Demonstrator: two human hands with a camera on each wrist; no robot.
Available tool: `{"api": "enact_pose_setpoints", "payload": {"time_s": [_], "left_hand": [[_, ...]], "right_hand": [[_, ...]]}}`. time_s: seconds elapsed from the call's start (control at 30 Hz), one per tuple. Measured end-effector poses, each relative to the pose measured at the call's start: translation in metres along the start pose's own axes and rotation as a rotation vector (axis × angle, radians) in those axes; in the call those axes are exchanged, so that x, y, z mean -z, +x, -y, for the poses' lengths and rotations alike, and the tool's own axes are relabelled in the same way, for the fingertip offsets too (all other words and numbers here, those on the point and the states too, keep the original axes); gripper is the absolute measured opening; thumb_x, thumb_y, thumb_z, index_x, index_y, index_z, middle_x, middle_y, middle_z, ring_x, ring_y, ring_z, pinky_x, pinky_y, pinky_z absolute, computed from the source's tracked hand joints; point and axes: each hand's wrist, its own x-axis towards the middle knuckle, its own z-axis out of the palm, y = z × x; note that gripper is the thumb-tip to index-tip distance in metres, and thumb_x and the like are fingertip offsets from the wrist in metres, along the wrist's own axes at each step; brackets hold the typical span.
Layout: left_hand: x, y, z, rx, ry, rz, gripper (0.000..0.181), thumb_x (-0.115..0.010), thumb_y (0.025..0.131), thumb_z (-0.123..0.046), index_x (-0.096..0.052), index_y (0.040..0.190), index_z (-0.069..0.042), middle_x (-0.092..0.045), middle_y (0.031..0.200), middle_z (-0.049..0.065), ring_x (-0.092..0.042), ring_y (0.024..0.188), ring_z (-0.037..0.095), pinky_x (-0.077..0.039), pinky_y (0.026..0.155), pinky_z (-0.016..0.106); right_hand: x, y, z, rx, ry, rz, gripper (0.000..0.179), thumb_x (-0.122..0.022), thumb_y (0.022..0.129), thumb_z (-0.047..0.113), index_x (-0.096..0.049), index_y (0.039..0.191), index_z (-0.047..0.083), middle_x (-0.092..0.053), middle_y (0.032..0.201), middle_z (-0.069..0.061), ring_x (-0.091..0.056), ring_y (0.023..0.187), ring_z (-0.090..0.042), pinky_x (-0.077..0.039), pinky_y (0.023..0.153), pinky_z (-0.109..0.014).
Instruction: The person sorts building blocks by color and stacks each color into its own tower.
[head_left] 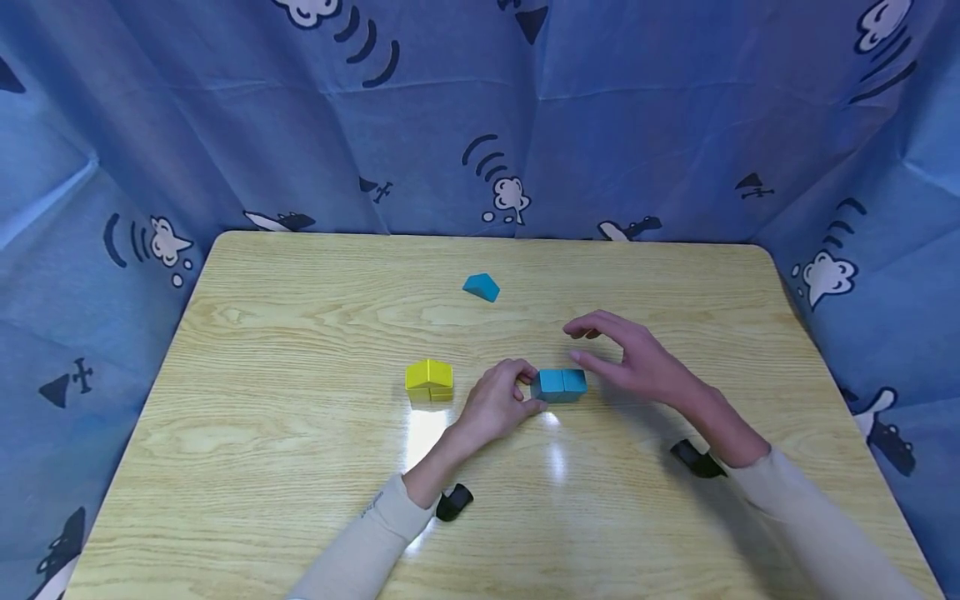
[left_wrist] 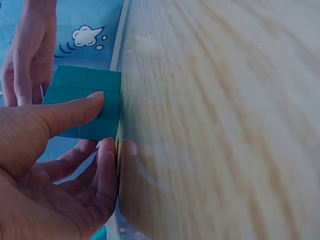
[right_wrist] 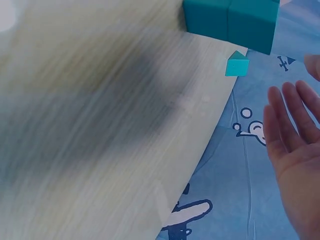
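A stack of blue-teal blocks [head_left: 562, 385] stands on the table, with seams between its pieces in the left wrist view. My left hand [head_left: 501, 402] holds its left end, the thumb along the near face and the fingers reaching round the far side. In the left wrist view the thumb of the left hand [left_wrist: 55, 145] crosses the front of the teal blocks [left_wrist: 70, 80]. My right hand [head_left: 637, 358] hovers just right of the stack, fingers spread away from the thumb, holding nothing. The right wrist view shows the right hand [right_wrist: 295, 145] apart from the blocks [right_wrist: 230, 22].
A blue triangular block [head_left: 482, 287] lies alone toward the table's far edge. Left of my left hand stands a small yellow block build [head_left: 429, 379] with a peaked top. A blue patterned cloth [head_left: 450, 125] hangs around the wooden table [head_left: 262, 400].
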Motion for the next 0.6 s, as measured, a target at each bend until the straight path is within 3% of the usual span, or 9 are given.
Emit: {"api": "enact_pose_setpoints", "payload": {"time_s": [0.6], "left_hand": [[-0.001, 0.0, 0.001, 0.007, -0.005, 0.001, 0.038, -0.086, 0.086, -0.013, -0.069, 0.118, -0.004, -0.067, 0.112, 0.007, -0.062, 0.086, 0.017, -0.049, 0.073, 0.025]], "right_hand": [[0.007, 0.043, -0.007, -0.013, -0.04, 0.019, 0.031, -0.073, 0.097, 0.013, -0.065, 0.127, 0.008, -0.067, 0.119, -0.007, -0.064, 0.109, -0.028, -0.052, 0.094, -0.05]]}}
